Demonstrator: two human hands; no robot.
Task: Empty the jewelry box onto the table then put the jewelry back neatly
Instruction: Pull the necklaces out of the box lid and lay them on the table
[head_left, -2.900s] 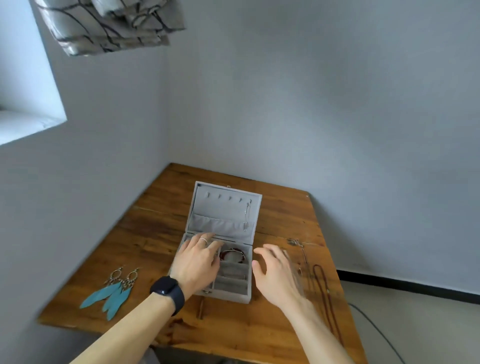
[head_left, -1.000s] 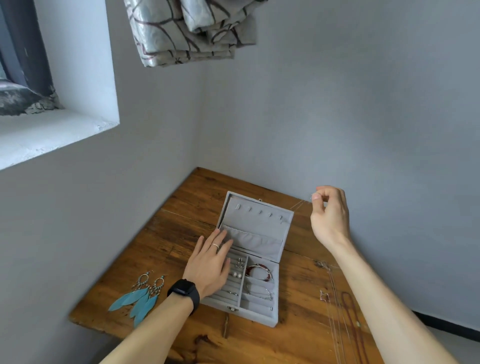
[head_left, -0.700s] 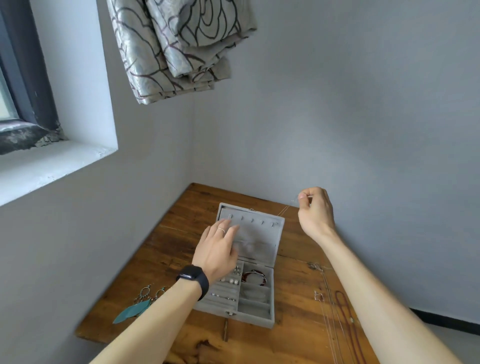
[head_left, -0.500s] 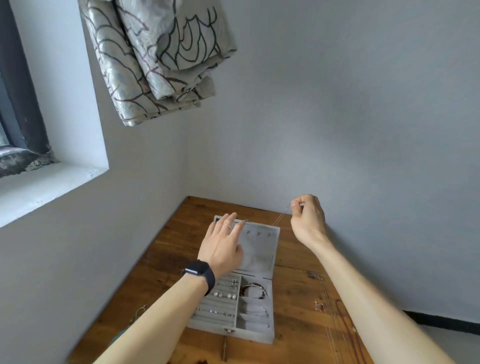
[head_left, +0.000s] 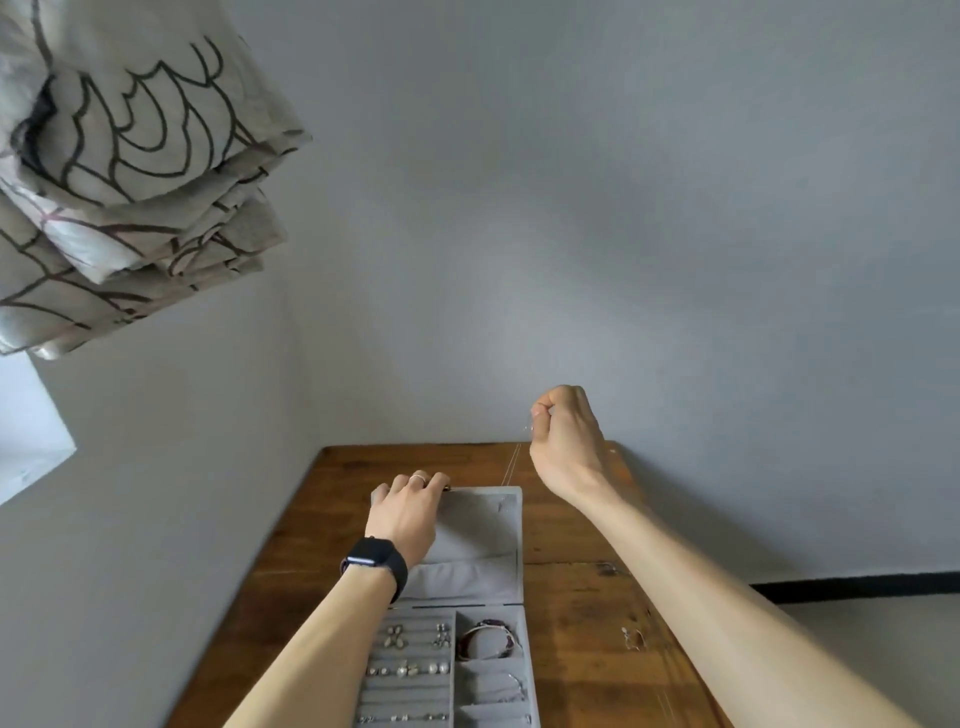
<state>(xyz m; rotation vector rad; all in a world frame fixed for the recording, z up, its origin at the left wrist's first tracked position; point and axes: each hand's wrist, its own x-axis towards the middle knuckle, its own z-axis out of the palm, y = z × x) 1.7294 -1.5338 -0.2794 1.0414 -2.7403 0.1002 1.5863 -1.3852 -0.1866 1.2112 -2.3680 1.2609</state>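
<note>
- My right grip is raised above the counter's far edge, thumb and forefinger pinched on a fine chain. The strand is so thin that, by my judgement, a slight loosening would drop it behind the lid or off the far edge.
- The chain runs straight down toward the lid's top, and I cannot tell where its lower end sits. If it is caught on a hook, more pull could snap it or tip the jewelry box.
- My left grip is curled over the lid's top edge. Pressing back too hard may strain the hinge or slide the box.
- The tray holds stud earrings and a bracelet, and a jolt would scatter them.
- A small loose piece lies near the counter's right edge, where my right forearm could sweep it off.
</note>
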